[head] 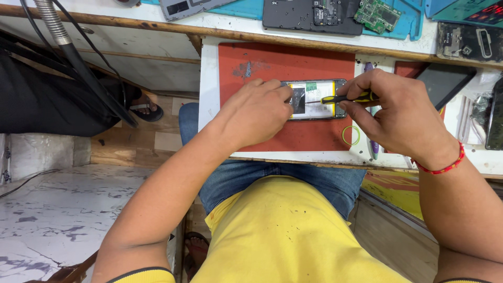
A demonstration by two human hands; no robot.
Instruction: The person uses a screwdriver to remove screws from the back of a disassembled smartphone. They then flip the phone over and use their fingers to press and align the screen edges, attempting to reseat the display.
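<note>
screwdriver (343, 97) pinched in right hand (398, 112) fingers, tip on opened phone (314, 99), centre of frame on red mat (283, 65). left hand (257, 112) fingers curled, pressing phone's left end. step judged: working a screw; next calls for steady, upright tip pressure.

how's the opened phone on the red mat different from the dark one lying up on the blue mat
The opened phone lies on the red mat with pale and yellow insides; the dark phone on the blue mat looks black.
The left hand steadies the first; the second lies untouched.
Both lie flat, backs off.
</note>
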